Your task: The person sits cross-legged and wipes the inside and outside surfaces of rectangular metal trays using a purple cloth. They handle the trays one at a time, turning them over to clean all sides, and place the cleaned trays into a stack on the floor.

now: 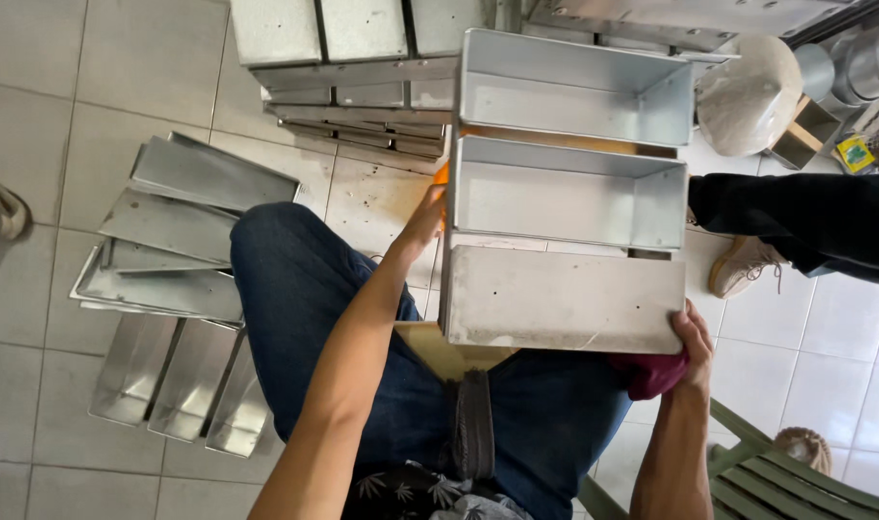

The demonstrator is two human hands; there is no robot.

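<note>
A set of joined rectangular metal baking tins [565, 197] rests over my lap, tilted so two open tins face me and the nearest one shows its scuffed side [565, 299]. My left hand [426, 214] reaches to the set's left edge, with something orange partly hidden under the fingers there. At the near right corner my right hand [695, 337] grips the tin set, with a dark red cloth [651, 374] beneath it. My legs in blue jeans [295, 289] are under the tins.
Flat metal lids and tins [184, 231] lie stacked on the tiled floor at left. More tin sets [353, 58] stand ahead. Another person's dark-trousered leg and beige shoe [743, 265] are at right. A green slatted seat [786, 481] sits at bottom right.
</note>
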